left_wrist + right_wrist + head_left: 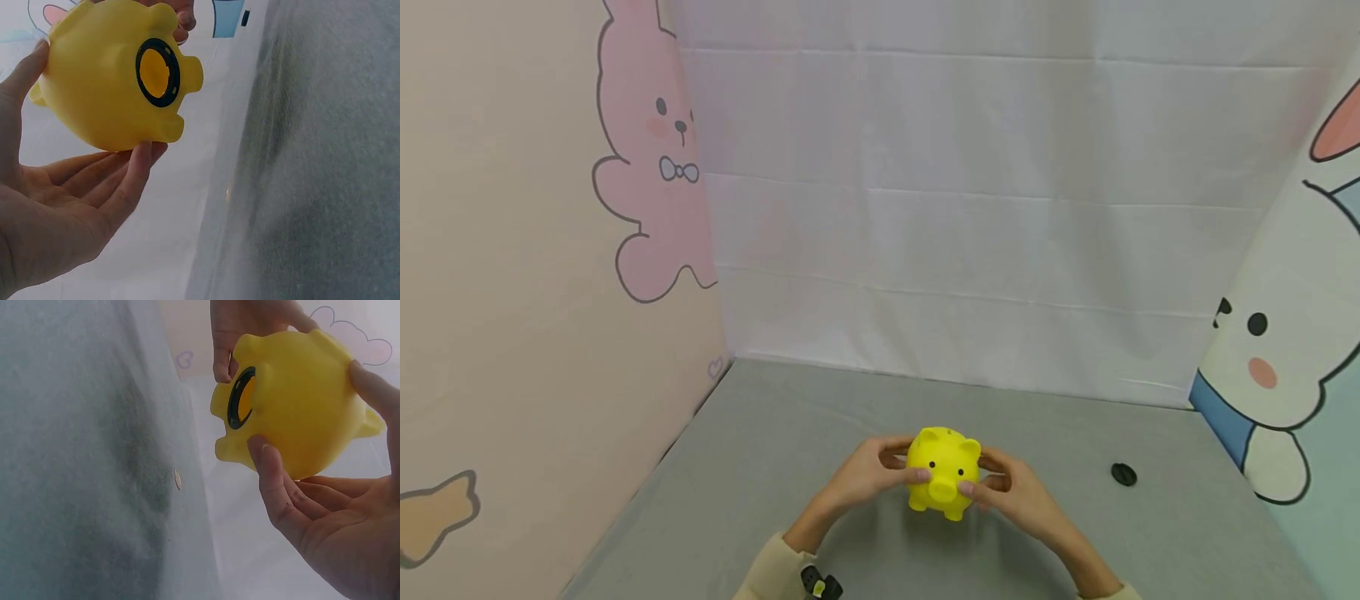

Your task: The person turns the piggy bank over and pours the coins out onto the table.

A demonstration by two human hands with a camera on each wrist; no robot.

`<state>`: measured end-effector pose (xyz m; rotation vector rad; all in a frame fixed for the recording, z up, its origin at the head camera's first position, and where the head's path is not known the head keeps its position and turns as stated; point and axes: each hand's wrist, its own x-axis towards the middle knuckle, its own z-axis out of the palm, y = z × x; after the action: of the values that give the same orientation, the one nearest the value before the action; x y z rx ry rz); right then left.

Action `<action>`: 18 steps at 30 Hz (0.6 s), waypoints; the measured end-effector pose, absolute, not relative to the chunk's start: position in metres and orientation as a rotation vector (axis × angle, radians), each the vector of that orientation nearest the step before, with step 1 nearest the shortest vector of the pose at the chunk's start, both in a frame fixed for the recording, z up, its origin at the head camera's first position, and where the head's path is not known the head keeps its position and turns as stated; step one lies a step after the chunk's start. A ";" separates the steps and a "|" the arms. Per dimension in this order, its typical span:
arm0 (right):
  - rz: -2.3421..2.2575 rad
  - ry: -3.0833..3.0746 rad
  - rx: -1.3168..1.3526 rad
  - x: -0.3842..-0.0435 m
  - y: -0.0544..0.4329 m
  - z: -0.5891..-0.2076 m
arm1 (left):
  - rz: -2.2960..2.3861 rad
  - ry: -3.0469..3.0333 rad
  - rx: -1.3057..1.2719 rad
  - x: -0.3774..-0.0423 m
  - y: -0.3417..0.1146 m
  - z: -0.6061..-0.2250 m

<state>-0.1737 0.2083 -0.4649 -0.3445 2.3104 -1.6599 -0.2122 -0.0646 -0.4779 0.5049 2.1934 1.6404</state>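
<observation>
A yellow piggy bank [943,468] is held up above the grey table, its snout towards me. My left hand [871,471] grips one side, with the thumb on the front and the fingers round the flank. On the other side my right hand [1018,493] grips it likewise, thumb beside the snout. Both wrist views show the underside between the feet, where a black ring [157,72] surrounds an uncovered round hole. A round black stopper [1123,474] lies apart on the table, to the right of my right hand.
A small, thin, pale disc [178,479], perhaps a coin, lies on the grey tabletop [820,400] beyond the piggy bank. A white cloth [970,208] hangs at the back. Walls with cartoon animals stand left and right. A small black device [822,585] sits at my left cuff.
</observation>
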 end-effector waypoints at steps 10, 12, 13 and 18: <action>-1.633 2.443 -0.550 -0.172 0.209 -0.469 | 1.684 2.167 0.717 -0.214 -0.074 -0.480; -1.629 2.479 -0.563 -0.172 0.208 -0.471 | 1.684 2.178 0.746 -0.214 -0.074 -0.480; -1.635 2.494 -0.559 -0.172 0.207 -0.471 | 1.683 2.184 0.753 -0.214 -0.074 -0.480; -1.620 2.599 -0.601 -0.173 0.204 -0.474 | 1.702 2.226 0.790 -0.211 -0.073 -0.482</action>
<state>-0.1725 0.2037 -0.4737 -0.6013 2.5993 -1.6202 -0.2111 -0.0728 -0.4818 0.7898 2.2257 1.7018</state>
